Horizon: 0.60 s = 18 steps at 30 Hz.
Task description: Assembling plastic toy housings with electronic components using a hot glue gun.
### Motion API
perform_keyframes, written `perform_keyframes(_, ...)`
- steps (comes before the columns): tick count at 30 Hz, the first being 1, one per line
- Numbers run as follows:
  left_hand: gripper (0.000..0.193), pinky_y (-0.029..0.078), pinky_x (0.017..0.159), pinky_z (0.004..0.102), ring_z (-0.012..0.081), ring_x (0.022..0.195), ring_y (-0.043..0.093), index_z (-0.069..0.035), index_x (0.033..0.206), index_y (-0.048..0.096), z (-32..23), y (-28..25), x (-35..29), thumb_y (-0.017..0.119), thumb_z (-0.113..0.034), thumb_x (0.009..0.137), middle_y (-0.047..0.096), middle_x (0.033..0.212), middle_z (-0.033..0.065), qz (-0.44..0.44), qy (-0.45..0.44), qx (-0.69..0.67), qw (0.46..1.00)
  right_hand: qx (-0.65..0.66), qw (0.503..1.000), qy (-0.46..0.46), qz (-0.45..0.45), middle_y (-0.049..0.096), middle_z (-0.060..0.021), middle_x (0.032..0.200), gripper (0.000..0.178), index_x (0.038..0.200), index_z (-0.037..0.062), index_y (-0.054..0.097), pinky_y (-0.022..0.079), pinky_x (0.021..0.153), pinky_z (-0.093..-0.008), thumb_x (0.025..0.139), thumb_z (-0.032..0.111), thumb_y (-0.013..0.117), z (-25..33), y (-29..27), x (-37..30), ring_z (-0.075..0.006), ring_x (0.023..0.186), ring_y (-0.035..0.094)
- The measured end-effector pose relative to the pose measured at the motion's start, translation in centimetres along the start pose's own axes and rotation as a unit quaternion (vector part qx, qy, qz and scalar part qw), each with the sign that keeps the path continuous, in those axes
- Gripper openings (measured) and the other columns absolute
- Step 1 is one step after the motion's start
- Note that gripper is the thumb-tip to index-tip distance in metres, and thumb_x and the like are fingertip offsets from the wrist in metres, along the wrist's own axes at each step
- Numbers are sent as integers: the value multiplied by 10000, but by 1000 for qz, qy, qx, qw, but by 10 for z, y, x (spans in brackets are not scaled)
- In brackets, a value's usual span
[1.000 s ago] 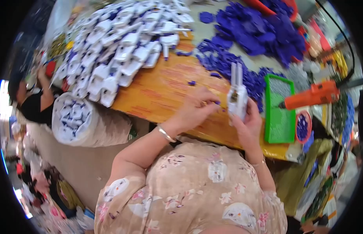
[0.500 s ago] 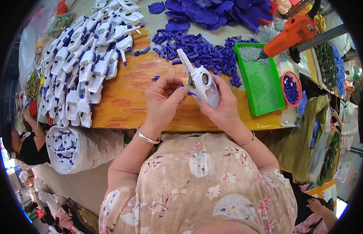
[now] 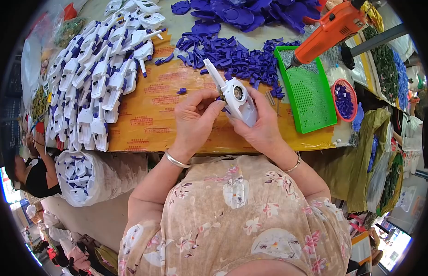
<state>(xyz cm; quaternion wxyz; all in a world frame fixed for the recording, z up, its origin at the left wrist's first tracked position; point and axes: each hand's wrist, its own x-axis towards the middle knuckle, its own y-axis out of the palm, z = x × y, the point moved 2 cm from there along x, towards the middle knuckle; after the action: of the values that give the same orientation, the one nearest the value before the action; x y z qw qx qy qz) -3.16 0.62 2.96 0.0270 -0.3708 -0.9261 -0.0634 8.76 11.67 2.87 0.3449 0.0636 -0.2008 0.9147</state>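
Note:
A white plastic housing (image 3: pixel 238 97) with a long narrow neck and a round opening is held tilted above the table. My right hand (image 3: pixel 262 115) wraps its fingers and thumb round the body's right side. My left hand (image 3: pixel 195 120) is closed in a pinch at the housing's left side, on a small purple plastic part (image 3: pixel 219 98) mostly hidden by the fingertips. Loose purple plastic parts (image 3: pixel 237 57) lie in a heap just beyond the housing. One small purple piece (image 3: pixel 181 91) lies alone beyond my left hand.
White-and-purple assemblies (image 3: pixel 92 78) are stacked at left, above a bag of similar pieces (image 3: pixel 75 177). Larger purple shells (image 3: pixel 250 14) lie at the back. A green tray (image 3: pixel 310 103) holds small metal pieces, under an orange power screwdriver (image 3: pixel 331 34). A pink basket (image 3: pixel 334 101) holds purple parts.
My left fingertips have shifted slightly against the housing's side, and the purple part shows less. The screwdriver's tip appears further left over the tray. The view has shifted a little.

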Motion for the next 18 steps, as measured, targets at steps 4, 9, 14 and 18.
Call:
perform_keyframes(4, 159, 469, 556, 179, 44, 630, 557, 17, 959, 626, 1, 0, 0, 660, 7, 804, 618, 746, 10, -7, 12, 29, 999, 9, 1000, 1, -5, 558, -164, 1037, 545, 1162, 11, 474, 459, 839, -356, 679, 73, 720, -3, 1, -1, -297, 972, 570)
perform_keyframes(9, 232, 462, 599, 177, 45, 676, 547, 18, 1016, 588, 0, 2, -1, 667, 9, 798, 611, 818, 14, -13, 32, 71, 997, -21, 1000, 5, 6, 545, -148, 1107, 618, 1232, -5, 430, 447, 875, -334, 692, 71, 719, -4, -1, -3, -245, 1023, 552)
perform_keyframes(14, 207, 478, 622, 195, 57, 704, 564, 16, 1016, 575, 12, 4, -5, 640, 8, 819, 608, 877, 25, -5, -53, -26, 998, -23, 999, 2, 33, 535, -129, 1173, 674, 1291, -26, 391, 440, 904, -309, 709, 66, 718, -4, 0, -6, -184, 1067, 537)
perform_keyframes(18, 167, 482, 630, 181, 42, 733, 580, 27, 994, 544, 6, 7, -12, 605, 0, 842, 613, 860, 27, 1, -5, -21, 1000, 21, 999, -9, 22, 537, -152, 1141, 669, 1272, -21, 395, 444, 891, -336, 690, 46, 718, -9, 4, -8, -241, 1049, 547)
